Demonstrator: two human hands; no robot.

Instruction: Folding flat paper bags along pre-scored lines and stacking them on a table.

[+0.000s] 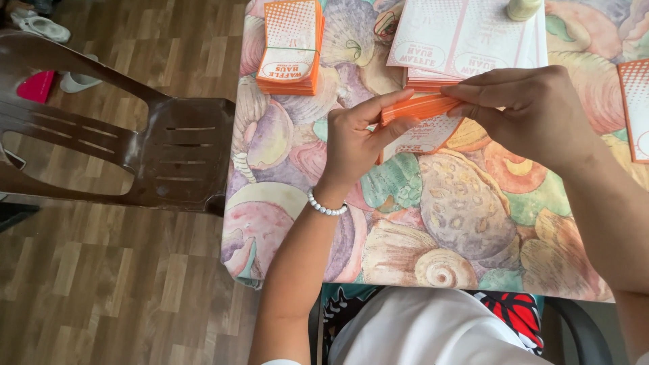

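Head view: person seated at table [433, 270] w/ shell-print cloth, both hands up at 12 o'clock of centre.
L hand [351, 145]: fingers curled shut round left end of orange stack [416, 107], thumb on top, fingertips under. Bead bracelet [326, 208] on wrist.
R hand [534, 111]: fingers pinched tight on right end of same stack, thumb hidden behind fingers.
Orange stack: thin pack of flat cards/sleeves, held edge-on just above cloth, between the hands; one white-and-orange sheet [422, 138] hangs below it, touching.
Done, by look: one banded bundle [289, 46] lies at 11 o'clock, band round it, well apart from hands.
In hand: stack looks squared up, no band on it that I can see; so prob. mid-way on this pack.
Left, by look: loose flat sheets [466, 37] at 12 o'clock, just behind R hand; more orange sheets [637, 108] at 3 o'clock edge.
Other: spare bands [387, 27] near 12, bottle base [524, 8] at top, brown chair [169, 149] at 9 o'clock, wood floor [101, 290].
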